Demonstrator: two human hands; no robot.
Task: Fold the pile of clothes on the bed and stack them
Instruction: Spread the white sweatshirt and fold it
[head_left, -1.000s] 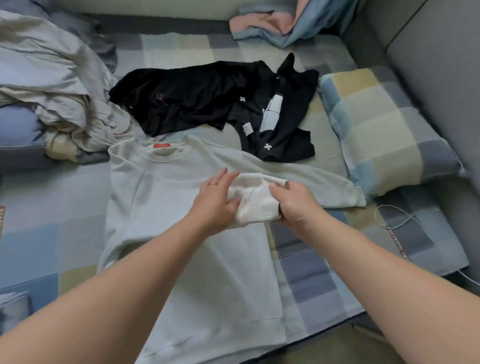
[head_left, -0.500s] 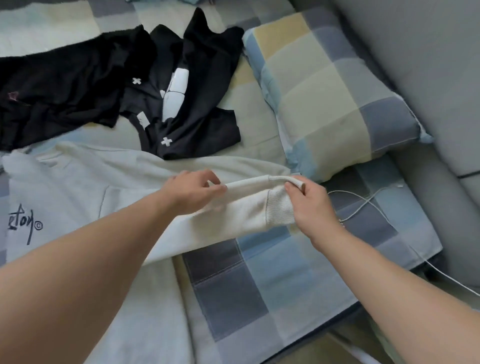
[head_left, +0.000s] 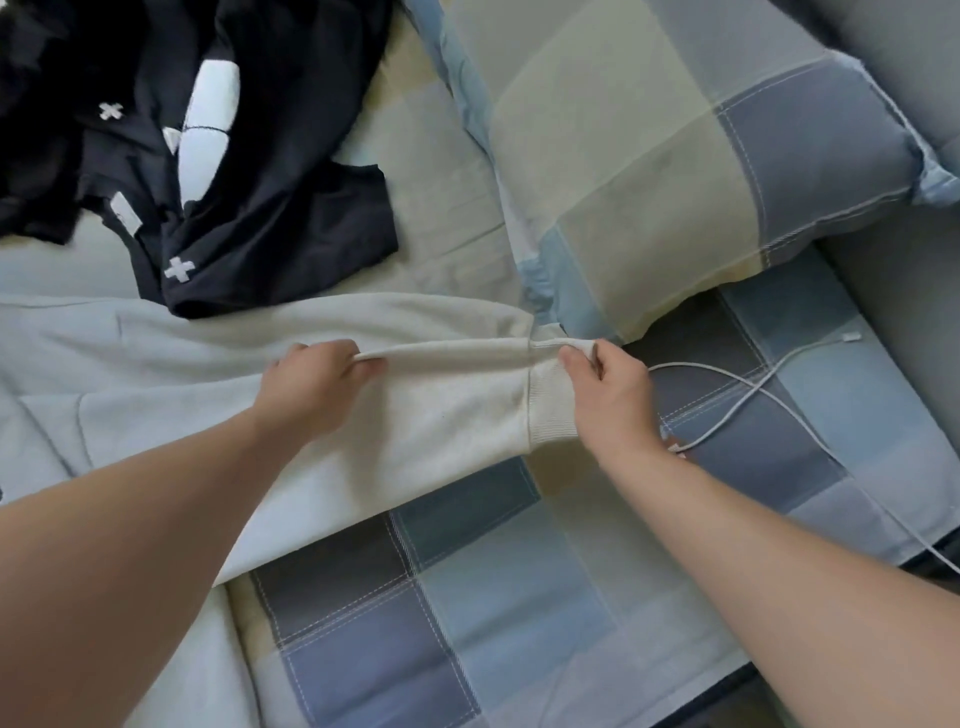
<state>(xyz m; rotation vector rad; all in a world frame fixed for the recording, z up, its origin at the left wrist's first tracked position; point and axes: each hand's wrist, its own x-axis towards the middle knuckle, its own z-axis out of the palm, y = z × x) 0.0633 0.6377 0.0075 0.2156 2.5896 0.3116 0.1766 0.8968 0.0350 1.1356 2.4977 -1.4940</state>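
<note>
pillow beside sleeve | cable by right hand | black garment beyond

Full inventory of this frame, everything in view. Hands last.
sweatshirt: 1, off-white, spread across the bed, sleeve stretched toward the pillow
black clothes: count unclear, black with white crosses, crumpled top left, overlapping the sweatshirt's far edge
pillow: 1, blue, grey and yellow check, top right
bed sheet: 1, similar check, under everything
cable: white, crossing strands, one or two unclear, on the sheet at right
padded panel: 1, grey, right edge
left hand: 1, pinches the sleeve's upper fold
right hand: 1, pinches the cuff
</note>
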